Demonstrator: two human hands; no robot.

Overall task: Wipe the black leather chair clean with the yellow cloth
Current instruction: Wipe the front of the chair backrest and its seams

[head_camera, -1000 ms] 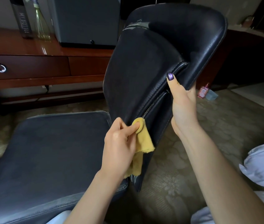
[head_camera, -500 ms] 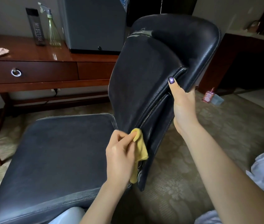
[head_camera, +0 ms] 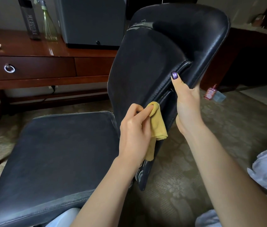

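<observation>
The chair back point(head_camera: 145, 71) rises right of the seat point(head_camera: 60, 153), the cloth point(head_camera: 158, 126) against its edge; behind stands a desk point(head_camera: 31, 51) (two bottles point(head_camera: 30, 22) on it).

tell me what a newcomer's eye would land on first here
The yellow cloth stands out at centre, pinched in the left hand and pressed against a seam low on the backrest of the black leather chair. The right hand, its thumbnail painted dark purple, grips the backrest's edge just right of it. Behind at left, a wooden desk holds a dark bottle and spray bottle.

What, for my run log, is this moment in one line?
left hand: pinches yellow cloth against black leather chair seam | right hand: grips backrest edge
</observation>
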